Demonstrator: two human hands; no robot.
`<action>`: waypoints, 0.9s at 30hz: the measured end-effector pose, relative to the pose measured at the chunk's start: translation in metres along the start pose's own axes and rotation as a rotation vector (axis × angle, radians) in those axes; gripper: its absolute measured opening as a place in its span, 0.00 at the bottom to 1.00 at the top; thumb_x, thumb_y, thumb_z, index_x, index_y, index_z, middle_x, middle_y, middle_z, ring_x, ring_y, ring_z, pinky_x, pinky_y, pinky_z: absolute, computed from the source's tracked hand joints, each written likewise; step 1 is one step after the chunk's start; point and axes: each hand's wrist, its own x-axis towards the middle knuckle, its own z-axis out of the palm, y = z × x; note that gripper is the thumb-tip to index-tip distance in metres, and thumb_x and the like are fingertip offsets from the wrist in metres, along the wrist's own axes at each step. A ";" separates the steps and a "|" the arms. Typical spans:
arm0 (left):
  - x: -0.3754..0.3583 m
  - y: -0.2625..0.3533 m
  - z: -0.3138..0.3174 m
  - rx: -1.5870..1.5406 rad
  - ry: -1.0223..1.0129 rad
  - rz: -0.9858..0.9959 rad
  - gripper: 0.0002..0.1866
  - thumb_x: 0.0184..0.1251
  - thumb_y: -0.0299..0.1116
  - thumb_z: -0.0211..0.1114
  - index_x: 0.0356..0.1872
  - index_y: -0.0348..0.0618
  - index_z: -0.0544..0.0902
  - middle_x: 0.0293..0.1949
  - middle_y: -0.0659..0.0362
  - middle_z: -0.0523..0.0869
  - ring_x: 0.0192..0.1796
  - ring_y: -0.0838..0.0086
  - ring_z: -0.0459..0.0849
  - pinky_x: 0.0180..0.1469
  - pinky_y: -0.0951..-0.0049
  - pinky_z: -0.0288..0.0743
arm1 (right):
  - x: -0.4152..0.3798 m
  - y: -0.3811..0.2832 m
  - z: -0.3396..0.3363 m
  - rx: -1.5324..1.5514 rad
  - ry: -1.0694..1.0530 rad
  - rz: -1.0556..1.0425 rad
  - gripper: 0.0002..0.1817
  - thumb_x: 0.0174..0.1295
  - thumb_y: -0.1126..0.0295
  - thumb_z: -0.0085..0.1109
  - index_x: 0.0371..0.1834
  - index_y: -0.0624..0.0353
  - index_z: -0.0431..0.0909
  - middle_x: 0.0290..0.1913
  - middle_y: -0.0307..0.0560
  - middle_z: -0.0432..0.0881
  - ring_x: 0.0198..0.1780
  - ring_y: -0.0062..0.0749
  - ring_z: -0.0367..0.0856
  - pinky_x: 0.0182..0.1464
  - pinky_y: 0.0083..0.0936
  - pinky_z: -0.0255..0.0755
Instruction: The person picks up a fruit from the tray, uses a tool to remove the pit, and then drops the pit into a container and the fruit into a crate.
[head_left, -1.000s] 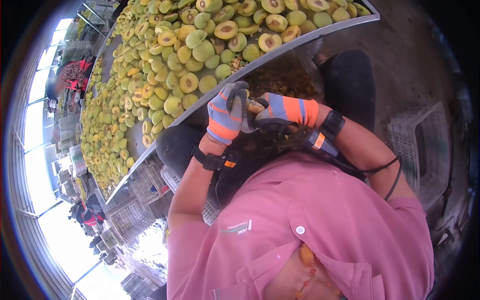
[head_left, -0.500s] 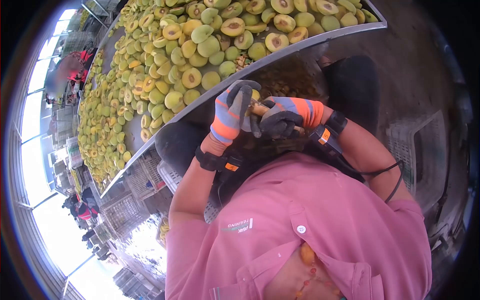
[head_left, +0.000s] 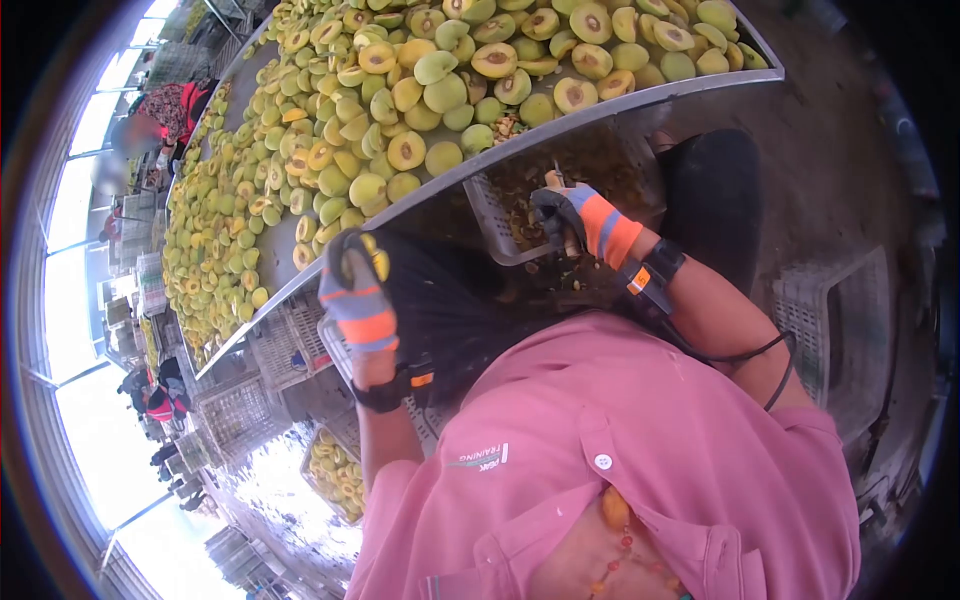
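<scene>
My left hand (head_left: 358, 295), in a grey and orange glove, is out at the left beside the metal tray's edge. Its fingers are closed around a yellow peach half (head_left: 380, 258). My right hand (head_left: 588, 222), gloved the same way, grips a wooden-handled pitting tool (head_left: 554, 179), its thin metal tip pointing up and away from me. Under and behind that hand is a plastic crate (head_left: 482, 205) holding brown pits and scraps. Many green and yellow peach halves (head_left: 406, 150) cover the metal tray (head_left: 640, 97) in front of me.
More plastic crates stand at the right (head_left: 830, 320) and below the tray at the left (head_left: 235, 415). A crate of cut fruit (head_left: 338, 475) sits on the floor to my left. Another person (head_left: 172, 112) is by the tray's far left side.
My hands have come apart. The left moved left and toward me with the peach half; the right moved slightly forward and over the crate of pits, still gripping the tool.
</scene>
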 end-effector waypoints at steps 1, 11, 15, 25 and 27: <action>0.003 -0.007 -0.025 0.206 0.036 -0.061 0.13 0.72 0.31 0.56 0.52 0.34 0.80 0.45 0.51 0.85 0.45 0.70 0.83 0.48 0.72 0.76 | -0.013 -0.005 0.006 -0.067 -0.042 -0.034 0.16 0.65 0.56 0.59 0.32 0.58 0.78 0.19 0.41 0.75 0.15 0.29 0.75 0.13 0.25 0.63; 0.072 -0.058 -0.030 0.587 -0.157 -0.135 0.31 0.62 0.51 0.65 0.60 0.40 0.77 0.61 0.46 0.78 0.60 0.54 0.79 0.62 0.61 0.70 | -0.038 -0.014 0.024 -0.337 -0.329 -0.409 0.14 0.64 0.62 0.60 0.41 0.63 0.80 0.25 0.39 0.79 0.22 0.21 0.76 0.19 0.20 0.70; 0.132 -0.057 0.017 0.907 -0.428 -0.075 0.37 0.59 0.56 0.64 0.63 0.41 0.74 0.63 0.46 0.77 0.64 0.55 0.76 0.64 0.61 0.69 | -0.045 -0.032 0.021 -0.136 -0.288 -0.457 0.19 0.65 0.57 0.62 0.50 0.60 0.79 0.29 0.36 0.79 0.24 0.16 0.74 0.20 0.19 0.69; 0.180 -0.076 0.082 0.893 -0.276 -0.018 0.37 0.56 0.59 0.66 0.56 0.36 0.77 0.52 0.46 0.84 0.54 0.53 0.83 0.57 0.60 0.74 | -0.031 -0.026 0.015 -0.102 -0.172 -0.246 0.21 0.65 0.51 0.61 0.48 0.57 0.79 0.27 0.32 0.74 0.19 0.15 0.67 0.17 0.15 0.60; 0.183 -0.091 0.087 0.700 -0.216 0.017 0.33 0.56 0.54 0.69 0.54 0.35 0.77 0.47 0.47 0.86 0.49 0.56 0.85 0.51 0.62 0.77 | -0.035 -0.030 0.012 -0.041 -0.167 -0.258 0.19 0.63 0.53 0.65 0.47 0.56 0.79 0.29 0.32 0.78 0.20 0.15 0.69 0.18 0.15 0.61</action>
